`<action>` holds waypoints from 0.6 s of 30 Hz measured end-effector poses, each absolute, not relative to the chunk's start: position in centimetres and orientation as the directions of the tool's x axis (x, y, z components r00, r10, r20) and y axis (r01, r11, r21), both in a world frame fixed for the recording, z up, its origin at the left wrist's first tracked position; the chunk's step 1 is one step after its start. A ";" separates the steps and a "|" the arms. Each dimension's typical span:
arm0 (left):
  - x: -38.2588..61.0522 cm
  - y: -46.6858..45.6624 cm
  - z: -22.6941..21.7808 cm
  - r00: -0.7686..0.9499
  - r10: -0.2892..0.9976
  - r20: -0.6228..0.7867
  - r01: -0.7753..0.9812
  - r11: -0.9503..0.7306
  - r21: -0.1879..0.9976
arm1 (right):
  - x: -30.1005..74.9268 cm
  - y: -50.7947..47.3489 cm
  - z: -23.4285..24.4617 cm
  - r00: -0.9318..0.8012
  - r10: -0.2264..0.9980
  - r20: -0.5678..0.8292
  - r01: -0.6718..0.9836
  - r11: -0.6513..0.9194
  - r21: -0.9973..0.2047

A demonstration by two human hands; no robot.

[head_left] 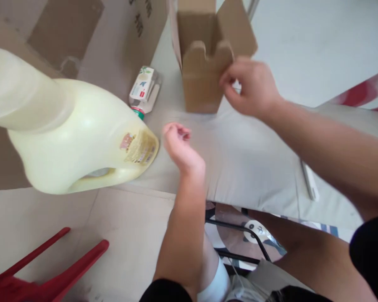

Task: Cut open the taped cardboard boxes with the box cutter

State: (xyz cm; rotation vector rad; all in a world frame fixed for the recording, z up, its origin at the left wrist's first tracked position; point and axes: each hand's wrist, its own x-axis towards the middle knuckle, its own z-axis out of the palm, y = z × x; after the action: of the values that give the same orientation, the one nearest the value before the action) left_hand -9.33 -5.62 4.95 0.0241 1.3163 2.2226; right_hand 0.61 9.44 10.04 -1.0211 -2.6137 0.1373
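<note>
A small open cardboard box (203, 90) stands upright on the cloth-covered table, its flaps raised and a notched front panel facing me. My right hand (253, 86) is at the box's front right corner, thumb and fingers pinched against that edge. Lower and to the left, my left hand (182, 147) hovers over the cloth with its fingers curled in, and nothing shows in them. It is between the box and a large pale yellow jug (82, 130) with a handle. Behind the jug lies a clear plastic bottle (145, 90) with a white label and green cap.
A big cardboard carton (119, 37) rises at the back left. The grey tablecloth (248, 155) runs to the right, where a thin white object (310, 180) lies partly under my right forearm. Below left is a red plastic chair (78, 262); a dark metal frame (239, 226) shows under the table edge.
</note>
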 end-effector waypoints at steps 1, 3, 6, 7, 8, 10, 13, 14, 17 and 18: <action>-9.4 -5.6 5.1 -0.895 0.390 -0.215 -0.369 -0.379 0.848 | 3.7 7.5 9.6 -0.688 0.652 0.319 0.625 0.755 -0.197; -9.4 -5.5 5.4 -0.931 0.329 -0.157 -0.279 -0.366 0.888 | 10.0 3.5 8.7 -0.667 0.488 0.563 0.453 0.866 -0.213; -8.5 -4.9 5.9 -0.914 0.385 -0.126 -0.272 -0.353 0.895 | 17.6 -1.7 7.4 -0.551 0.456 0.699 0.333 0.888 -0.316; -7.9 -4.6 6.0 -0.886 0.452 -0.100 -0.278 -0.347 0.895 | 19.4 -3.0 7.0 -0.476 0.491 0.729 0.342 0.867 -0.362; -7.2 -4.3 6.0 -0.869 0.492 -0.045 -0.272 -0.400 0.875 | 20.8 -4.0 6.5 -0.398 0.532 0.748 0.352 0.841 -0.411; -5.5 -3.8 6.0 -0.774 0.621 0.124 -0.248 -0.478 0.842 | 22.7 -5.1 5.4 -0.277 0.595 0.755 0.339 0.795 -0.502; -2.6 -3.7 6.0 -0.661 0.676 0.325 -0.163 -0.552 0.818 | 24.4 -5.4 3.8 -0.209 0.665 0.717 0.281 0.743 -0.608; -1.7 -3.9 5.9 -0.643 0.681 0.349 -0.124 -0.543 0.831 | 24.7 -5.4 3.4 -0.199 0.684 0.701 0.281 0.726 -0.628; 0.2 -4.4 5.4 -0.574 0.722 0.387 0.024 -0.457 0.889 | 25.5 -5.6 2.7 -0.185 0.695 0.695 0.371 0.704 -0.606; 0.6 -4.5 5.1 -0.544 0.734 0.407 0.069 -0.445 0.893 | 25.7 -5.6 2.6 -0.180 0.683 0.707 0.400 0.708 -0.582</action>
State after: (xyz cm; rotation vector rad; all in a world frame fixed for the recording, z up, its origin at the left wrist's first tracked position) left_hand 0.58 -4.50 5.14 1.1620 1.3139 2.0360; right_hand 25.69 -5.65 2.62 -0.8544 -1.8049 0.3188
